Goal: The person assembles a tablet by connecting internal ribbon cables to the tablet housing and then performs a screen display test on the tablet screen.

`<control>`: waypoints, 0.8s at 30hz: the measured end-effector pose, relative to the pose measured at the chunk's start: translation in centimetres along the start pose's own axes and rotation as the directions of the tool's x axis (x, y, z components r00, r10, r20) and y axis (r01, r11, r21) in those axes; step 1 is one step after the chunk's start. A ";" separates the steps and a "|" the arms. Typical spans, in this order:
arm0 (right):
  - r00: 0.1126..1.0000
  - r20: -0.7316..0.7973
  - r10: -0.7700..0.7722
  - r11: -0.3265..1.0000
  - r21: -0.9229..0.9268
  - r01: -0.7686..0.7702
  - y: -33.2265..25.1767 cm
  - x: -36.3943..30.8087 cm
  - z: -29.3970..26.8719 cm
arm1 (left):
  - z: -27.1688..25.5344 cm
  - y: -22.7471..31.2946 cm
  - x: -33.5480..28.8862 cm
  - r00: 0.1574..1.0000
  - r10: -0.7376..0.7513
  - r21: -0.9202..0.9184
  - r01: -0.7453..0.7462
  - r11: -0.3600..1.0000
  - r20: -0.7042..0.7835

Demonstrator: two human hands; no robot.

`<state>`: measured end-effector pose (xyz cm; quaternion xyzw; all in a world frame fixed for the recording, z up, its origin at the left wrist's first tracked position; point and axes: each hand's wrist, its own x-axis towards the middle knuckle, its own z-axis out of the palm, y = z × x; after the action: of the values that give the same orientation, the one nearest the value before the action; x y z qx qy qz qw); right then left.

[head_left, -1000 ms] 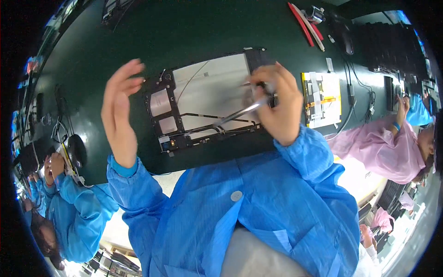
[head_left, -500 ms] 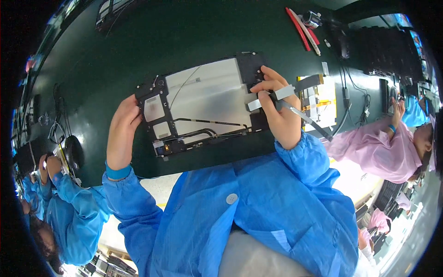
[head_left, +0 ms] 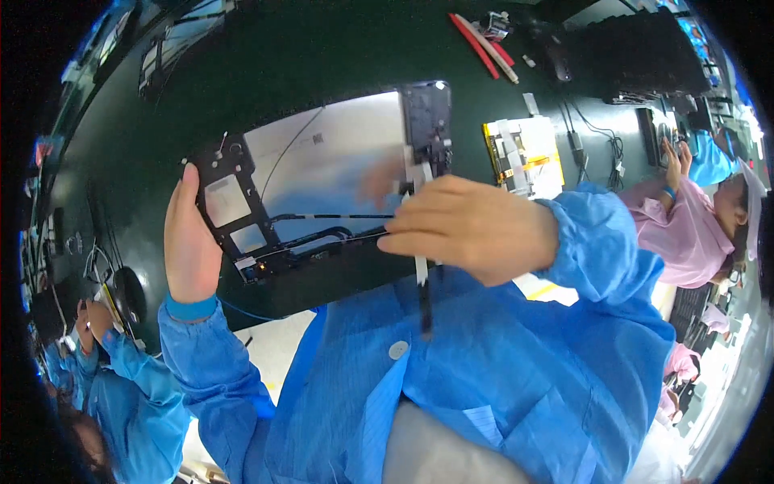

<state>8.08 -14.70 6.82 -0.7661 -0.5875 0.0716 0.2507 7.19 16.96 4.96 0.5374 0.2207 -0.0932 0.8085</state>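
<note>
My left hand (head_left: 192, 234) grips the left edge of a black tablet housing (head_left: 266, 198), its thumb and palm along the side. The housing is tilted above the bench, and its large silvery inner plate (head_left: 322, 153) reflects blue and a hand. Black cables run along its near edge. My right hand (head_left: 472, 230) is closed over the housing's right part, fingers bunched around a flat ribbon cable (head_left: 424, 302). One end of that cable hangs down in front of my blue coat; a pale piece of it shows above the fingers. The fingertips' exact grip is partly hidden.
On the dark green bench (head_left: 322, 48), a yellow-edged battery pack (head_left: 528, 157) lies to the right. Farther back are red and white pens (head_left: 484, 48) and a black mouse (head_left: 556, 60). Cables (head_left: 617, 153) trail at the right. Co-workers sit on both sides.
My right hand has let go of the housing's right edge and turned inward over it, with the ribbon cable now hanging downward. The housing has shifted left and tilted.
</note>
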 end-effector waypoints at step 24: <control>0.094 0.094 0.991 -0.062 0.952 -0.299 2.1 -0.4 -1.0 | 1.0 2.3 -6.6 -0.003 0.564 0.131 -0.972 -0.196 0.826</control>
<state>10.15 -15.72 6.65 -0.6802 0.2185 0.1700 0.6787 2.54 16.37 10.21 0.7590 -0.4699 0.2549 0.3717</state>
